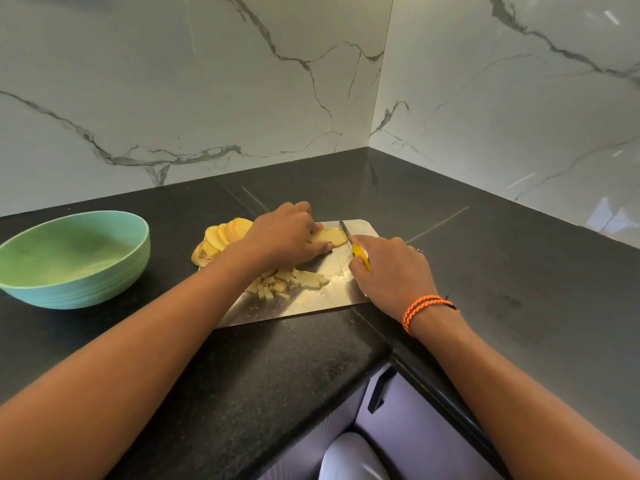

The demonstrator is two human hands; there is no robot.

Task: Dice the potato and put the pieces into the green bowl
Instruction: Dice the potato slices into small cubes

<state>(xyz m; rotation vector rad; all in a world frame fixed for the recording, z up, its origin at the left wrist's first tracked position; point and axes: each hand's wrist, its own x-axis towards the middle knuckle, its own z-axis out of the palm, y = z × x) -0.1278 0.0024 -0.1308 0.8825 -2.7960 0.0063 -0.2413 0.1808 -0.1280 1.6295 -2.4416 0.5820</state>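
Head view, nearest first
Forearms: both reach in from the bottom edge toward the cutting board [311, 306], which lies on the black counter [485, 271]; an orange cord bracelet [424, 308] sits on the right wrist.
Right hand [391, 271]: curled round the yellow handle of the knife [349, 239], forefinger laid along the top; the blade points toward 11 o'clock and its tip meets the far edge of the potato slice [330, 237].
Left hand [287, 235]: presses down on that slice, fingertips bent over it, thumb at its near side.
Diced pieces [291, 282]: a small heap on the board at 6 o'clock from the left hand, not yet in the bowl.
Uncut slices [221, 237]: fanned at 9 o'clock from the left hand, overhanging the board's left edge.
Green bowl [74, 259]: at 9 o'clock from the board, well apart; nothing shows inside.
Step in hand: cutting the held slice into strips, by my reading.
Doing it well: keep the left fingertips tucked back from the blade, hold the slice flat so it cannot slide on the slick metal, cut even parallel strips, then turn them and cross-cut.
Risk: the thumb lies close to the blade's path.
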